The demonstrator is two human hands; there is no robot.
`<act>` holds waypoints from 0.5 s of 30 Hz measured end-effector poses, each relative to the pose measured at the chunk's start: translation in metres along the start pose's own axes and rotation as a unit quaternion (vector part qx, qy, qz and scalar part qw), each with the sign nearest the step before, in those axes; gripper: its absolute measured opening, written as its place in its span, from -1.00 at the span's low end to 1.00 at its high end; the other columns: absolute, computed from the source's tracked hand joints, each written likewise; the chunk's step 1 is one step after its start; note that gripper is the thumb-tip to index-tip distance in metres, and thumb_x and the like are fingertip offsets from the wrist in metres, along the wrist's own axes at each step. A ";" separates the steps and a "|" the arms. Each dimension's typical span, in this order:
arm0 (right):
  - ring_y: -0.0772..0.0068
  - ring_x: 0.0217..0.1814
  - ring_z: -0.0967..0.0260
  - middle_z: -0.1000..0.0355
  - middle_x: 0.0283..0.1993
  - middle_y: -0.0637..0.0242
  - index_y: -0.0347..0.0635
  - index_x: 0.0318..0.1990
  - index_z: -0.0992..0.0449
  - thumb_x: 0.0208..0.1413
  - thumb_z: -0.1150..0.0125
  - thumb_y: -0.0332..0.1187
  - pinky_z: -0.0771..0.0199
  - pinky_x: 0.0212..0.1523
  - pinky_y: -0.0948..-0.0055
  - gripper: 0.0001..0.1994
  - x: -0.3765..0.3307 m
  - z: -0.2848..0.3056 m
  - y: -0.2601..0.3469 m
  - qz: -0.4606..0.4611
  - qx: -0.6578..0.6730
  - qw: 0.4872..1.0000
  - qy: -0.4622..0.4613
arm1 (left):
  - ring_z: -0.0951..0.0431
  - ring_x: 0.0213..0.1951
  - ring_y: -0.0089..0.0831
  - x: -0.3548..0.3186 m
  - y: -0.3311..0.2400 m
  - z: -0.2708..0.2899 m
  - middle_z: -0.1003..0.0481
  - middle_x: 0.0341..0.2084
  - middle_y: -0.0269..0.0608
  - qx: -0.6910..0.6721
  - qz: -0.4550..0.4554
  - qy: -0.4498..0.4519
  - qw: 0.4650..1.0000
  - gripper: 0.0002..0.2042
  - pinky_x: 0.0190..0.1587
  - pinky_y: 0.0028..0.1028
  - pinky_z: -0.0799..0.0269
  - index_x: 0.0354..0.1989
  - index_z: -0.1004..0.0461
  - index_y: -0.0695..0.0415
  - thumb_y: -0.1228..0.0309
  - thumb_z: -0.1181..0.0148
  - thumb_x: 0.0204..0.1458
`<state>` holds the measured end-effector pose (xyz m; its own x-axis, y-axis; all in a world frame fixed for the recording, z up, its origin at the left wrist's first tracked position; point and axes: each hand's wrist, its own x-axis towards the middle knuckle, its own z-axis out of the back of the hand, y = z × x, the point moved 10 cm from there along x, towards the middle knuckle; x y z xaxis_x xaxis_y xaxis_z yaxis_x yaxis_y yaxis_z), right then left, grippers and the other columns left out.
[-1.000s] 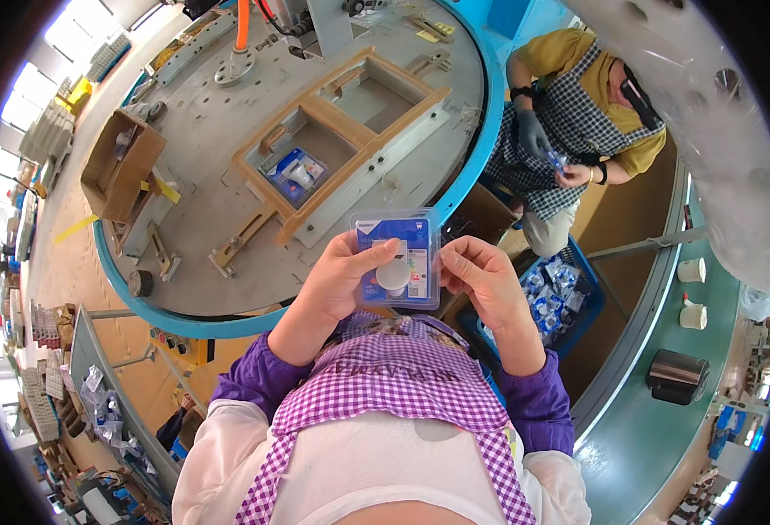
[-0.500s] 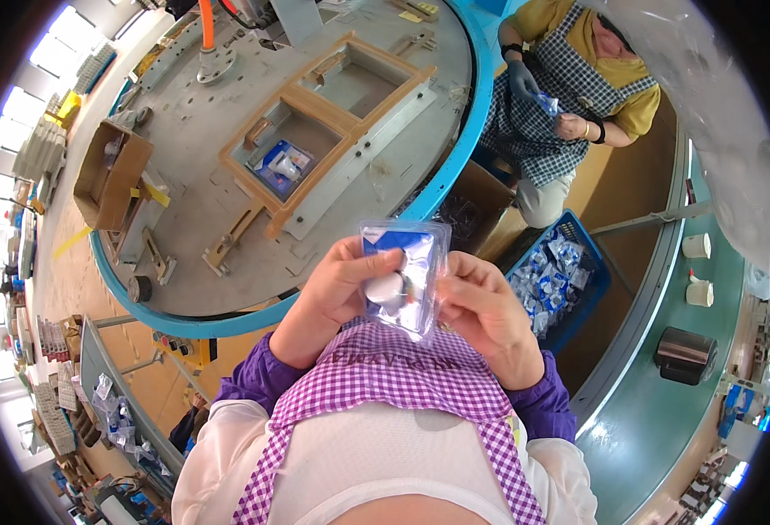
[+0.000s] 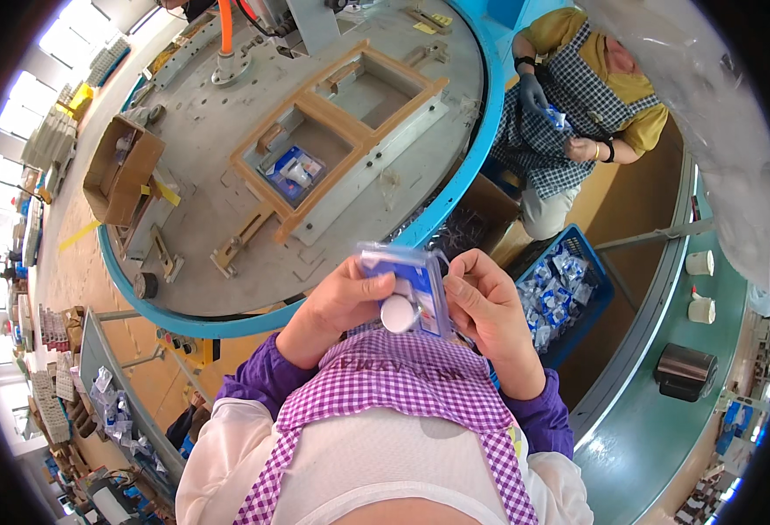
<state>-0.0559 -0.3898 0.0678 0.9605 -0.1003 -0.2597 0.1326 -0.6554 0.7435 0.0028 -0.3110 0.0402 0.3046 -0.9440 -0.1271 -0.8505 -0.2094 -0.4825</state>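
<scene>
Both hands are raised in front of the chest, above the purple checked apron [image 3: 402,385], and share one item: a clear plastic packet [image 3: 407,289] with a blue card inside and a white round disc at its lower middle. The left hand [image 3: 337,306] is closed on the packet's left edge, thumb lying across the front near the disc; the right hand [image 3: 490,311] is closed on the right edge, fingers curled behind it. The packet sits directly between the two hands, touching both, neither nearer than the other. Its long axis runs roughly top to bottom in the head view, tilted slightly, the face turned toward the camera. Count: one packet in hand; one similar blue packet [image 3: 296,171] lies in the wooden frame [image 3: 332,122] on the round grey desk [image 3: 227,227], well apart; many more fill the blue crate [image 3: 599,289] to the right, number indeterminable. A second person [image 3: 577,96] sits beyond the desk, handling a small item.
</scene>
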 end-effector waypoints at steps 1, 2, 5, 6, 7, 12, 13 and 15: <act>0.76 -0.74 -0.04 -0.31 -0.61 0.42 -0.20 -0.33 -0.31 0.15 -0.06 -0.38 0.05 -0.76 0.75 -0.89 0.001 0.008 0.009 0.048 -0.089 0.994 -0.046 | -0.52 -0.20 -0.35 0.000 -0.002 -0.005 -0.52 -0.26 -0.11 0.044 -0.014 0.000 0.999 -0.75 -0.08 -0.34 -0.41 -0.15 -0.47 0.24 0.41 -0.18 0.00; 0.76 -0.74 -0.04 -0.31 -0.61 0.42 -0.20 -0.33 -0.31 0.15 -0.06 -0.38 0.05 -0.76 0.75 -0.89 0.001 0.007 0.010 0.049 -0.091 0.994 -0.046 | -0.53 -0.22 -0.35 0.000 -0.005 -0.008 -0.52 -0.26 -0.11 0.088 -0.028 0.000 0.996 -0.75 -0.09 -0.35 -0.42 -0.15 -0.47 0.25 0.42 -0.18 0.00; 0.80 -0.74 -0.04 -0.29 -0.65 0.46 -0.20 -0.39 -0.31 0.13 -0.08 -0.37 0.11 -0.78 0.73 -0.87 0.002 0.001 0.005 0.029 -0.131 0.990 -0.039 | -0.52 -0.21 -0.34 -0.001 -0.007 -0.011 -0.52 -0.26 -0.09 0.101 -0.016 0.030 0.994 -0.74 -0.10 -0.36 -0.41 -0.15 -0.47 0.27 0.43 -0.18 -0.01; 0.80 -0.74 -0.04 -0.29 -0.65 0.46 -0.20 -0.39 -0.31 0.13 -0.08 -0.37 0.11 -0.78 0.73 -0.87 0.003 0.001 0.005 0.028 -0.131 0.990 -0.037 | -0.51 -0.20 -0.31 -0.002 -0.007 -0.011 -0.51 -0.26 -0.07 0.105 -0.003 0.040 0.994 -0.74 -0.09 -0.34 -0.39 -0.16 -0.47 0.28 0.45 -0.20 -0.03; 0.80 -0.75 -0.04 -0.28 -0.67 0.46 -0.19 -0.41 -0.31 0.11 -0.09 -0.38 0.11 -0.78 0.73 -0.86 0.006 0.009 0.003 0.014 -0.140 0.987 -0.072 | -0.51 -0.20 -0.31 0.000 -0.007 -0.008 -0.51 -0.26 -0.07 0.104 -0.005 0.039 0.994 -0.74 -0.09 -0.34 -0.39 -0.16 -0.47 0.28 0.45 -0.20 -0.03; 0.70 -0.76 -0.09 -0.24 -0.70 0.45 -0.15 -0.45 -0.29 0.09 -0.10 -0.38 0.01 -0.77 0.70 -0.85 0.026 0.050 -0.050 -0.021 -0.051 0.992 -0.118 | -0.51 -0.22 -0.07 -0.017 0.012 -0.075 -0.51 -0.37 0.06 0.165 0.011 0.231 0.959 -0.76 -0.05 0.01 -0.30 -0.27 -0.47 0.32 0.41 -0.20 -0.06; 0.67 -0.74 -0.13 -0.27 -0.68 0.42 -0.14 -0.43 -0.29 0.11 -0.07 -0.37 -0.05 -0.75 0.69 -0.87 0.027 0.059 -0.044 0.003 -0.023 0.990 -0.142 | -0.52 -0.20 -0.13 -0.004 0.009 -0.043 -0.51 -0.33 0.05 0.201 0.021 0.126 0.971 -0.74 -0.08 -0.09 -0.36 -0.24 -0.46 0.33 0.42 -0.22 -0.07; 0.57 -0.69 -0.22 -0.33 -0.62 0.36 -0.13 -0.39 -0.29 0.16 0.03 -0.36 -0.20 -0.67 0.63 -0.89 0.028 0.068 -0.032 0.022 0.037 0.986 -0.164 | -0.52 -0.19 -0.28 0.005 0.007 -0.017 -0.51 -0.31 -0.04 0.076 0.050 0.012 0.996 -0.71 -0.10 -0.32 -0.42 -0.19 -0.44 0.32 0.44 -0.25 -0.09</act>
<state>-0.0502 -0.4223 -0.0056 0.8324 -0.3594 -0.4218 0.0622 -0.6958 0.7156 -0.0087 -0.3210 0.0506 0.2101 -0.9641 -0.1621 -0.8009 -0.0746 -0.5941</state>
